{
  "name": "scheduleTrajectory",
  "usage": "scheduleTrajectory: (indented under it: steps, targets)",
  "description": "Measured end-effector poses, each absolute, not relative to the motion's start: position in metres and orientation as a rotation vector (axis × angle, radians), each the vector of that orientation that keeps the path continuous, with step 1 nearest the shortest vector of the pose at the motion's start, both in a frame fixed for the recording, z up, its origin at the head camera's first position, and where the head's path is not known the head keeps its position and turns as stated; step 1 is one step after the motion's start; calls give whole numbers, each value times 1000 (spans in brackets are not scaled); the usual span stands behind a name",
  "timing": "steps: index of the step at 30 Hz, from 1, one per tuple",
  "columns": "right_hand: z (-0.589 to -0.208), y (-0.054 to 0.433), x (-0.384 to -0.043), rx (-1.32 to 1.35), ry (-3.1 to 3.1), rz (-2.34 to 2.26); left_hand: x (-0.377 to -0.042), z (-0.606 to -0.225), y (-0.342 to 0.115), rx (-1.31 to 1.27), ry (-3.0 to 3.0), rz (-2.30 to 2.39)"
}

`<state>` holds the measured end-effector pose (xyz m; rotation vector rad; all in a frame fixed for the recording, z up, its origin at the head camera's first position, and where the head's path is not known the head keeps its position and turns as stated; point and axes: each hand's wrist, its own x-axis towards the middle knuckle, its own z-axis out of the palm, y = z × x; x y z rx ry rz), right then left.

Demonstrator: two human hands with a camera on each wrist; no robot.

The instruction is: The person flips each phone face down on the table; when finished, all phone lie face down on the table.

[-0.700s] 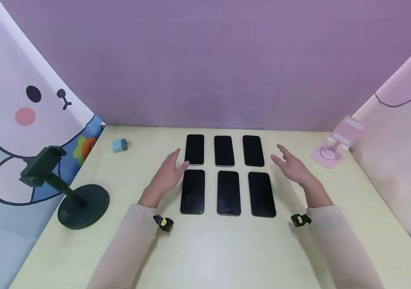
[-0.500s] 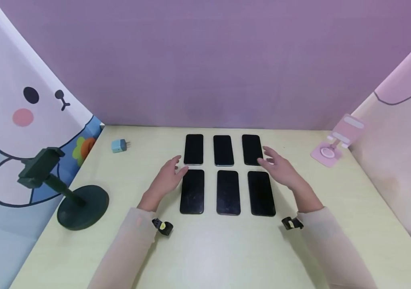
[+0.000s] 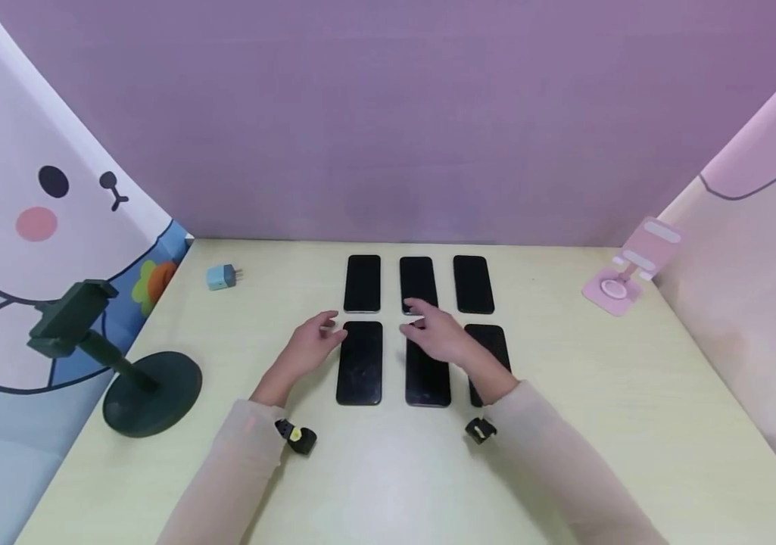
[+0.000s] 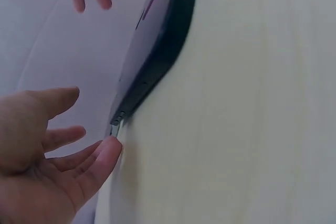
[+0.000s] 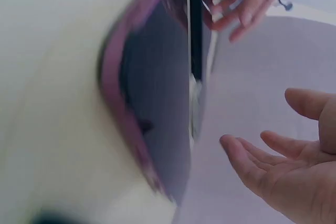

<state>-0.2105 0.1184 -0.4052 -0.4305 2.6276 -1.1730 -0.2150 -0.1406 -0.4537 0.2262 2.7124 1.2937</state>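
Observation:
Black smartphones lie screen up in two rows of three. My left hand [image 3: 306, 348] is beside the upper left edge of the front-left phone [image 3: 359, 371], its thumb tip overlapping that edge in the head view; it holds nothing. In the left wrist view, the fingers [image 4: 100, 166] are loosely bent near a dark phone edge [image 4: 163, 45]. My right hand [image 3: 438, 333] hovers over the front-middle phone [image 3: 428, 382], fingertips near the lower end of the back-middle phone [image 3: 418, 276]. In the right wrist view, its fingers [image 5: 247, 163] are spread apart, gripping nothing, with a pink-edged phone [image 5: 152, 72] alongside.
A dark green phone stand [image 3: 152, 393] is at the table's left side, with a blue plug charger [image 3: 221, 277] behind it. On the far right is a pink stand [image 3: 615, 291]. Patterned panels and a purple backdrop [image 3: 388, 121] enclose the table [image 3: 388, 484].
My right hand has swept left from beside the right-hand phones to above the front-middle phone. My left hand has drawn slightly lower and left. The phones keep their places.

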Motion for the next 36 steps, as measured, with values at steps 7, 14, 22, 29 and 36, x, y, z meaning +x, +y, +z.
scheduleTrajectory:
  steps: [7,14,22,29,36]
  targets:
    - [-420,85,-212,-316,2584,-1182,-216,-461,-142,245,2695,1330]
    - [-428,70,-214,-219,2522,-1238,-219,-458,-138,252,2695,1300]
    - [-437,63,-216,-94,2384,-1460,-219,-463,-136,237,2683,1331]
    - [-440,56,-216,5,2397,-1497,-219,-465,-137,203,2708,1296]
    - [-442,53,-217,25,2467,-1471,-219,-463,-135,209,2723,1293]
